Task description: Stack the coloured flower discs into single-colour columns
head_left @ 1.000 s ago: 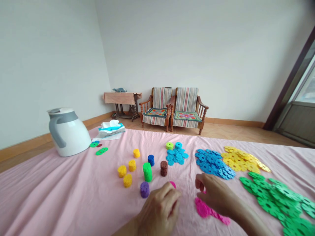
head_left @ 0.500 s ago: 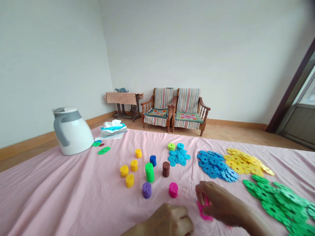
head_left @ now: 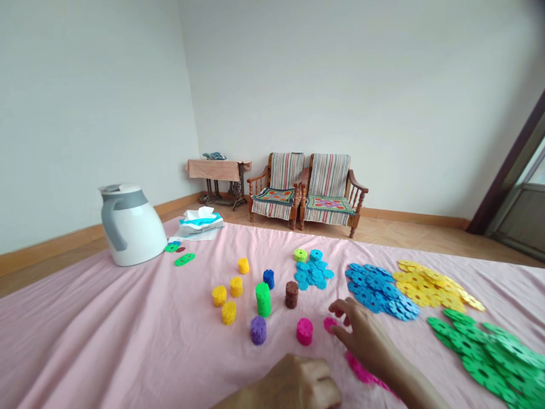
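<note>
Your left hand is curled low, its fingertips hidden, so I cannot tell whether it pinches anything. Beyond it stands the upright magenta disc stack. Just right of that stack lies a single magenta disc, round, without a long axis, immediately left of your nearer right hand, whose thumb and fingers stand parted. Loose magenta discs lie partly under your right forearm.

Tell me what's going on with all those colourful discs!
Someone's right hand is at a pink disc, perhaps pinching it, beside an upright pink stack. The curled left hand is lower in view, its grip hidden. A purple stack and green stack stand nearby; loose blue discs lie heaped farther right.
</note>
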The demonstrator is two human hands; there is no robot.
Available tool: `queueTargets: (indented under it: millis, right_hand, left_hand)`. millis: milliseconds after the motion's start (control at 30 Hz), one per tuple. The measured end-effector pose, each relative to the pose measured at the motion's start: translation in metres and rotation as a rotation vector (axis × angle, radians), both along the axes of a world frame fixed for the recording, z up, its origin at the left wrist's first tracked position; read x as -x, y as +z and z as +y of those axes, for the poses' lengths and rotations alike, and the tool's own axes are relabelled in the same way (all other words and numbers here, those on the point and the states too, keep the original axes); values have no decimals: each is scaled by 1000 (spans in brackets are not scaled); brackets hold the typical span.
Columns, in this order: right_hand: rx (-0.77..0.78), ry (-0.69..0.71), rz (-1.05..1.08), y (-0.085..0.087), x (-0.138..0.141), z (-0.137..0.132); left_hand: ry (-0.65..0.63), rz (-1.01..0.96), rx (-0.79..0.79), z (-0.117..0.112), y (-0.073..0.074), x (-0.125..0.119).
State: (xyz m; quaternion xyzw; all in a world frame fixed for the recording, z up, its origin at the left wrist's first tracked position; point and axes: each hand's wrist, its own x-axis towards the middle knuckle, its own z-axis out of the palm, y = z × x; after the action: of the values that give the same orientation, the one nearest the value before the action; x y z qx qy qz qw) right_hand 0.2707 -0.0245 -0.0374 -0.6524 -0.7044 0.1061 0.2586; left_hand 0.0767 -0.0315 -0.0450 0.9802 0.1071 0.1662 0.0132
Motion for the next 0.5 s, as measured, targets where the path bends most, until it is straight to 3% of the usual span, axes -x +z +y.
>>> queueTargets:
  millis: [233,500]
  right_hand:
    - [81,40,-96,6,13,-6]
    - [76,23,-143,1,6,1]
  left_hand:
    - [-32,43,-41,3,-1,-2]
    - [-28,44,-29,6,-2,-1]
